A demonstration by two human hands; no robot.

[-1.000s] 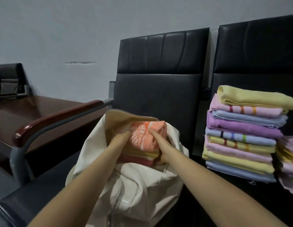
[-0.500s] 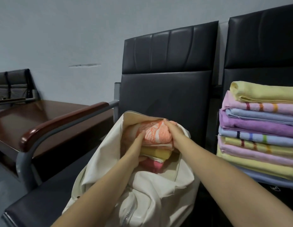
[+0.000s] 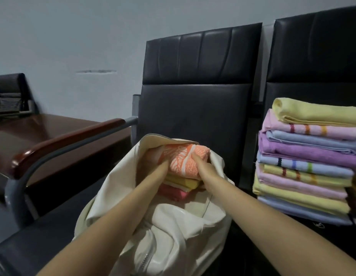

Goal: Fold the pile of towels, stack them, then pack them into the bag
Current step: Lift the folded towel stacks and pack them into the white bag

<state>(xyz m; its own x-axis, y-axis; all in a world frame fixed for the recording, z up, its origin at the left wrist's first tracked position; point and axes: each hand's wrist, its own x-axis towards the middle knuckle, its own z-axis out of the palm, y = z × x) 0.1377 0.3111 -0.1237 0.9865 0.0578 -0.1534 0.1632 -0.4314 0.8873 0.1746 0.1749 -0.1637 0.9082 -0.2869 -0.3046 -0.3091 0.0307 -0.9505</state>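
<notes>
Two bare forearms, left grip [image 3: 155,166] and right grip [image 3: 205,168] without sleeves, gloves or jewellery.

No text, label, brand or number can be read anywhere. A small white mark is seen on the black seat [image 3: 320,228] at the lower right of the frame, below the towels [image 3: 304,162] — too small and blurred to be made out.
</notes>
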